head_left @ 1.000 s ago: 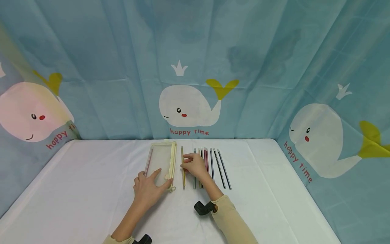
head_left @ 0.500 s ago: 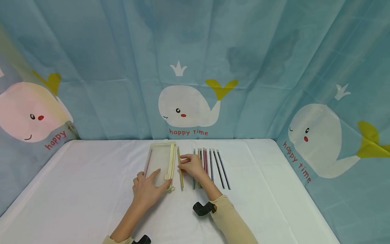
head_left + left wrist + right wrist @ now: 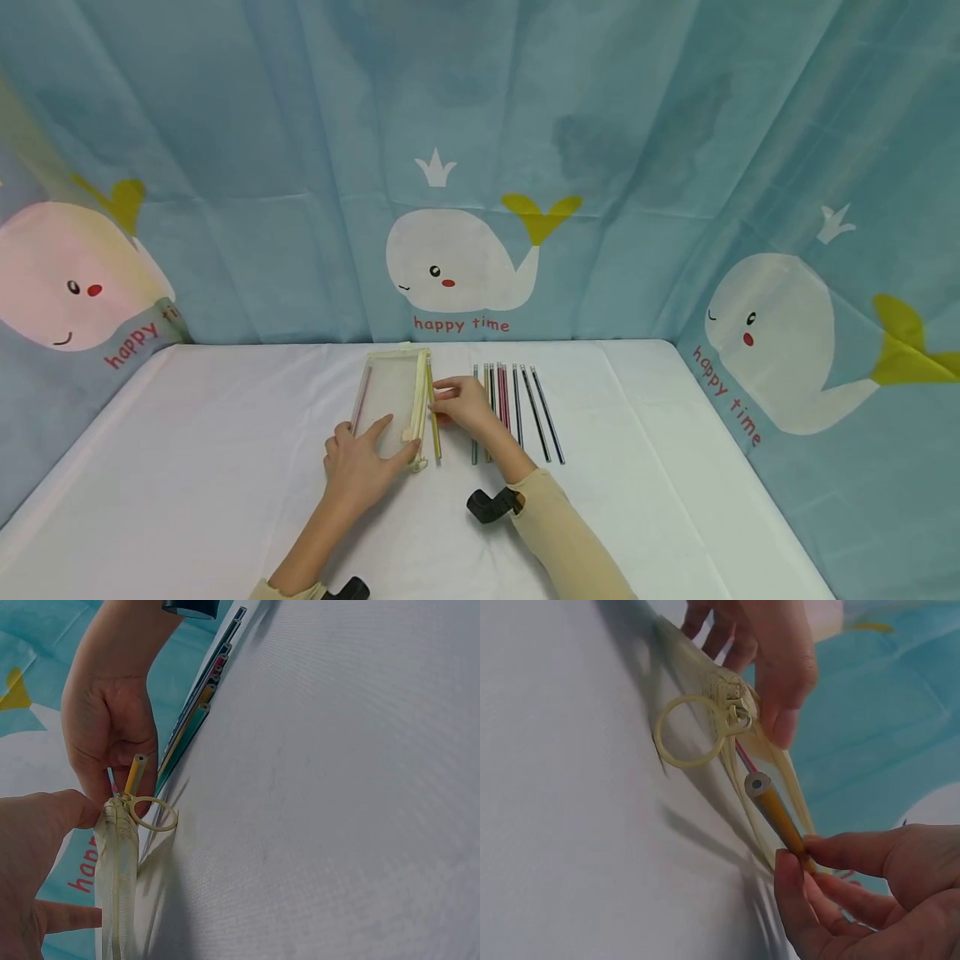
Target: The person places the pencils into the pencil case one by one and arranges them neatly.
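Note:
A pale yellow mesh zip pencil case (image 3: 392, 375) lies on the table in the head view, a pinkish pencil (image 3: 361, 398) showing along its left side. My left hand (image 3: 360, 471) holds the case across its near end, thumb at the zip edge and index finger laid over the mesh. Between thumb and fingertips, my right hand (image 3: 465, 408) pinches a yellow pencil (image 3: 435, 429) at the zip side. In the right wrist view that pencil (image 3: 780, 819) lines up with the case's parted zip opening, beside the round zip pull ring (image 3: 688, 731).
To the right of the case, several dark, red and green pencils (image 3: 536, 412) lie roughly side by side on the white-covered table (image 3: 675, 500). My right forearm passes over the near ends of some. A blue whale-print curtain (image 3: 637, 167) hangs behind the table.
My right hand has carried the yellow pencil leftward from beside the other pencils to the zip edge of the case. My left hand has stayed on the case.

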The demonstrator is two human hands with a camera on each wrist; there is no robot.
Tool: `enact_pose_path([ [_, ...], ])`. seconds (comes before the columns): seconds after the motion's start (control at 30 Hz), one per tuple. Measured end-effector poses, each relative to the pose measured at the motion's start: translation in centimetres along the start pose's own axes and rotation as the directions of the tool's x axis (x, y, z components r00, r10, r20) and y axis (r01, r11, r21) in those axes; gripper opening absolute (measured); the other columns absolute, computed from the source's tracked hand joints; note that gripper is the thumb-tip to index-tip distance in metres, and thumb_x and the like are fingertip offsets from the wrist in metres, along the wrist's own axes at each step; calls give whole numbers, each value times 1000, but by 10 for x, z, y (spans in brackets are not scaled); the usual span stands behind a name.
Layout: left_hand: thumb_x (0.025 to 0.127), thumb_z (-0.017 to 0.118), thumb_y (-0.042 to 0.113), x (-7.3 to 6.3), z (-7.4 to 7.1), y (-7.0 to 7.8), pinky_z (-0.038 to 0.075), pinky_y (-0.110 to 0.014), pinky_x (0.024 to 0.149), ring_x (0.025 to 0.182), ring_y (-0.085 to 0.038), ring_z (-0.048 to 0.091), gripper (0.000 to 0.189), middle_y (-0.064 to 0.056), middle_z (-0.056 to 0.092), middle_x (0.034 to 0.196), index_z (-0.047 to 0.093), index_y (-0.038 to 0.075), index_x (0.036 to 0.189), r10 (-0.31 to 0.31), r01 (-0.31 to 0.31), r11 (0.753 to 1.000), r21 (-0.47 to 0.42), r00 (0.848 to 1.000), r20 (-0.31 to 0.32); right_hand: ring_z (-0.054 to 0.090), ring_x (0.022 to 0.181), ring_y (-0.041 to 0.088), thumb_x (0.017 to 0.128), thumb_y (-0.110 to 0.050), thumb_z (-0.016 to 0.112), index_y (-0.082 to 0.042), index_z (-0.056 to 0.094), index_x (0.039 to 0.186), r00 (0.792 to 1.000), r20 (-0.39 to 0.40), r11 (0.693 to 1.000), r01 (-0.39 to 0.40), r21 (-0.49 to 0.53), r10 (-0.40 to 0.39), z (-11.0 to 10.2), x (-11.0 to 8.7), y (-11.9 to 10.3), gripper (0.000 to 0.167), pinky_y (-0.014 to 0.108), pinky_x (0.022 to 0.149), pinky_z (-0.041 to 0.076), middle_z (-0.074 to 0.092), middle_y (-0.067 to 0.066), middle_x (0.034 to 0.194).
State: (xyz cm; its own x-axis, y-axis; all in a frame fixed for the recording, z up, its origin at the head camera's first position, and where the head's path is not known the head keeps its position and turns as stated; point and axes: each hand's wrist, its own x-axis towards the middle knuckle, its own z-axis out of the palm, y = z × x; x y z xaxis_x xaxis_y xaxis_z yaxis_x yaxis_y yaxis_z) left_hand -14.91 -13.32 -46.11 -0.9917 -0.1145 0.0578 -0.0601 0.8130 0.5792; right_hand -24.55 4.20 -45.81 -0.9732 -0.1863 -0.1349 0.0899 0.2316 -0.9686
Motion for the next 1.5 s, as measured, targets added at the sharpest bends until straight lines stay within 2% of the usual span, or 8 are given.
enact_pose_path([
  [0.4, 91, 71, 57, 1, 1, -2, 31, -72, 102, 132, -61, 33, 78, -46, 36, 140, 61, 3, 147, 4, -4, 1000, -28, 1000, 2, 71, 69, 15, 90, 9, 74, 10, 69, 127, 1000, 17, 997, -3, 75, 2, 10, 10, -5, 37, 35, 71, 64, 75, 20, 100],
  [0.7, 91, 71, 57, 2, 1, -2, 31, -72, 102, 132, -61, 32, 79, -46, 34, 141, 60, 3, 148, -6, 6, 1000, -27, 1000, 12, 66, 61, 10, 92, 8, 73, 11, 67, 129, 1000, 6, 990, -29, 138, 28, 17, 17, -3, 38, 29, 65, 62, 73, 17, 99],
  [1.0, 91, 70, 59, 1, 0, 0, 32, -72, 102, 133, -62, 33, 80, -47, 34, 142, 60, 4, 149, -8, 9, 1000, -24, 1000, 15, 69, 65, 13, 93, 9, 71, 12, 65, 129, 999, 10, 986, -33, 163, 32, 25, 16, -5, 37, 34, 68, 64, 73, 21, 102],
  [1.2, 91, 69, 60, 1, 0, 0, 33, -72, 102, 132, -62, 34, 80, -47, 35, 141, 60, 4, 148, -10, 10, 1000, -16, 1000, 16, 69, 69, 13, 94, 8, 71, 10, 66, 129, 999, 8, 991, -38, 130, 38, 28, 16, -5, 36, 30, 66, 63, 73, 19, 103],
  [1.5, 91, 70, 59, 0, 1, -1, 33, -72, 102, 133, -62, 34, 80, -47, 35, 141, 61, 4, 147, -10, 10, 1000, -20, 1000, 11, 71, 70, 15, 94, 6, 72, 12, 66, 129, 1000, 9, 989, -24, 149, 23, 26, 15, -3, 36, 31, 68, 63, 74, 20, 101],
])
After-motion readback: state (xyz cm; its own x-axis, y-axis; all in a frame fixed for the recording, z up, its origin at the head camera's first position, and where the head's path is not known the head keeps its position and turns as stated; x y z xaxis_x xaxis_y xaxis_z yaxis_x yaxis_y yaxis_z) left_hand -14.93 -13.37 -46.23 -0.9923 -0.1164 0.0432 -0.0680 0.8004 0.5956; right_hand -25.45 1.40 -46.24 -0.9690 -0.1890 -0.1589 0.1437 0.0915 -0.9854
